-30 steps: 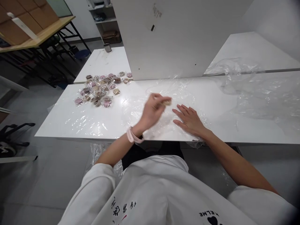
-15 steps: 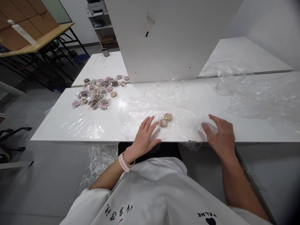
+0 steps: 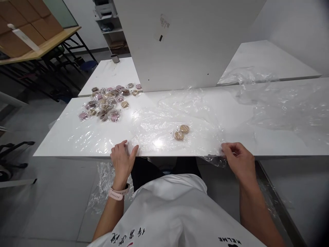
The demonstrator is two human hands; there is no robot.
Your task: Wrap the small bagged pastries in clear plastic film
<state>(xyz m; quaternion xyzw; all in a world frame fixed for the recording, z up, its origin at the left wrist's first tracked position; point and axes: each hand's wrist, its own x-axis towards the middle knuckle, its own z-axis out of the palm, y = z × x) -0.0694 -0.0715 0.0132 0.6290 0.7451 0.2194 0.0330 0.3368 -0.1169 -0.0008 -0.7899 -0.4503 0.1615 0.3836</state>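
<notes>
A thin clear plastic sheet (image 3: 151, 132) lies spread and wrinkled over the white table in front of me. Two tan, round, biscuit-like discs (image 3: 179, 135) sit side by side in its middle; whether they are on or under the film I cannot tell. At the sheet's near right corner, my right hand (image 3: 239, 159) pinches its edge between thumb and fingers. By the near left corner, my left hand (image 3: 122, 163) rests at the table edge, thumb and fingers apart. Some film hangs over the front edge beside my right hand.
Several pink, brown and tan wrapped discs (image 3: 105, 103) are heaped on the table's left. More loose plastic film (image 3: 290, 106) covers the right side. A white upright panel (image 3: 185, 44) stands behind. A small grey cup (image 3: 115, 58) is at the back left. Crumpled plastic (image 3: 102, 185) lies on the floor.
My left hand has moved left, away from the two discs, to the table edge. My right hand has come down to the sheet's corner and closed on it.
</notes>
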